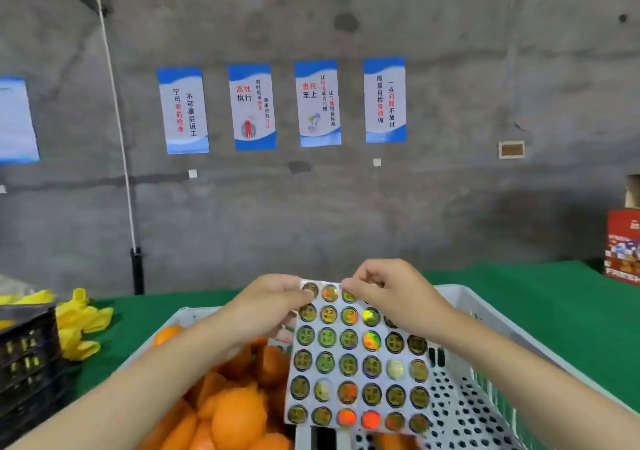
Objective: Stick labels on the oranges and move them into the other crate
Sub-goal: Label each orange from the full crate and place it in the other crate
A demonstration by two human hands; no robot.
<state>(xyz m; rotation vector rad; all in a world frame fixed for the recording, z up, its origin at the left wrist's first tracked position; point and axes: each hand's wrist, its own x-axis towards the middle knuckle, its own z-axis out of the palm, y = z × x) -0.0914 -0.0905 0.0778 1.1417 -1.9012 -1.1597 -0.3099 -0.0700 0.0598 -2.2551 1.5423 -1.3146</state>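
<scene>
Oranges (pixel 235 415) lay at seven o'clock in their crate (pixel 180 313); left hand (pixel 273 300) pinched the sheet (pixel 360 356) at its eleven o'clock corner, right hand (pixel 388 287) pinched a top-row label (pixel 349 296); a slow peel, sheet taut, seemed best

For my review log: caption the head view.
Left hand holds label sheet over oranges; right hand pinches at its top edge.

Left grip (pixel 273 306); right grip (pixel 384 294); both pinched

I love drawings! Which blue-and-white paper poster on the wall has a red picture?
The second whole poster from the left: a red drawing sits near its bottom. Others show a pale drawing or only writing.
</scene>
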